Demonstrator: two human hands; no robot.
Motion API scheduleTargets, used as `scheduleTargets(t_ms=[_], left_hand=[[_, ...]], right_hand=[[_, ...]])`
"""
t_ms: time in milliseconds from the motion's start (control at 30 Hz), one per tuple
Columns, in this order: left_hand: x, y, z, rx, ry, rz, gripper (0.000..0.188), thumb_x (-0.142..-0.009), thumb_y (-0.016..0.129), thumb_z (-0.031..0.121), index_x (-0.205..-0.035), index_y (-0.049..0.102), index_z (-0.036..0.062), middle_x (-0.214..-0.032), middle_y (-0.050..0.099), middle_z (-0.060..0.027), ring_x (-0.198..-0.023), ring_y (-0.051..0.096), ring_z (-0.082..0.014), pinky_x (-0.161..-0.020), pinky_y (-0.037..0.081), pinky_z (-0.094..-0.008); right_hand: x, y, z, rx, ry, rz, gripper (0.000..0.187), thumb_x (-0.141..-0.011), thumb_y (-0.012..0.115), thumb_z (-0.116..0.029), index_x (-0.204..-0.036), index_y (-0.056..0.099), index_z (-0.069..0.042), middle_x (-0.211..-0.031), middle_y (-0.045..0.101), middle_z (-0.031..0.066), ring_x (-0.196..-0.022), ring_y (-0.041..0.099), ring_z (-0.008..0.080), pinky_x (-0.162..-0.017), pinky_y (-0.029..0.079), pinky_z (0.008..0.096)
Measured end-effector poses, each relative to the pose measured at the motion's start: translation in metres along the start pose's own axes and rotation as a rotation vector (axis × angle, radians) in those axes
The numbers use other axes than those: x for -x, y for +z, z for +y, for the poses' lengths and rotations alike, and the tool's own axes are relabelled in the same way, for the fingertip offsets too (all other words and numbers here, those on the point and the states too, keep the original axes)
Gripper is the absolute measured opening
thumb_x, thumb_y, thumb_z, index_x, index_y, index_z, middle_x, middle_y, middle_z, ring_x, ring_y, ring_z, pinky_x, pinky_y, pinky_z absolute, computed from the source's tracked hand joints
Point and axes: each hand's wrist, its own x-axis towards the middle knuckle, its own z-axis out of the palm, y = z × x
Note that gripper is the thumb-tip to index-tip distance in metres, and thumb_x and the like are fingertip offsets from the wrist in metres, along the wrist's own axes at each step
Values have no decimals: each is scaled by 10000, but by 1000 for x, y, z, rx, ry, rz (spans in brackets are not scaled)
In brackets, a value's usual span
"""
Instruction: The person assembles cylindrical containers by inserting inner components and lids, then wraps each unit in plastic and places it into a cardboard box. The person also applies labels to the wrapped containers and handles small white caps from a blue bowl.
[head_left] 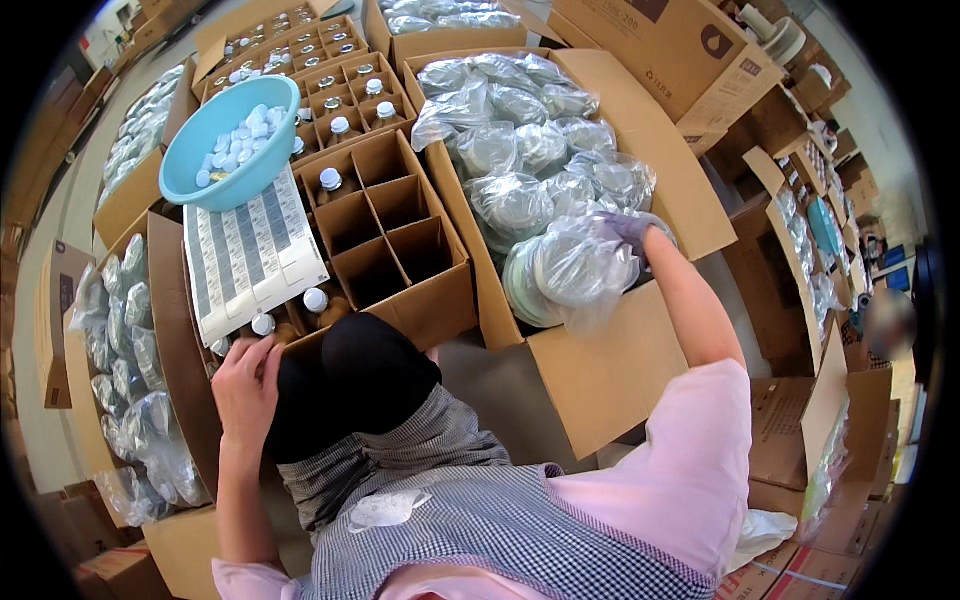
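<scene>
My right hand [632, 230], in a greyish glove, reaches into the open carton [690, 180] on the right. Its fingers close on the crumpled top of a clear plastic bag [575, 270] with round, glassy-looking items inside. Down at the near left, my bare left hand [248, 388] has its fingers bent and drawn together beside a white-capped bottle [263, 325]. Whatever those fingertips hold, if anything, is hidden. The bottle stands in a divided carton [425, 305], where several cells hold capped bottles. A printed label sheet [255, 265] lies across that carton's left side.
A light blue basin [185, 165] of white caps rests at the sheet's far end. Beyond it, another divided carton [310, 70] holds bottles. On the left stands a carton of plastic-wrapped items [130, 370]. A flap [610, 360] sticks out near my right arm.
</scene>
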Motion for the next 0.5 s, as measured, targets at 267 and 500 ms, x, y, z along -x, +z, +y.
scheduleTargets(t_ms=[267, 500], left_hand=[[-18, 50, 58, 1053, -351, -341, 368, -1009, 552, 187, -1271, 552, -71, -993, 657, -126, -815, 686, -170, -645, 586, -266], [-47, 75, 110, 1785, -732, -484, 915, -922, 496, 647, -1502, 191, 8, -1240, 568, -230, -1100, 613, -330, -908, 524, -486]], right_hand=[[145, -28, -71, -1031, -406, 332, 334, -937, 579, -344, -1052, 600, -31, -1379, 485, 223, -1261, 484, 319, -1066, 402, 436], [231, 34, -221, -846, -903, 430, 416, -919, 606, -466, -963, 549, -56, -1512, 324, 261, -1390, 346, 354, -1137, 308, 465]])
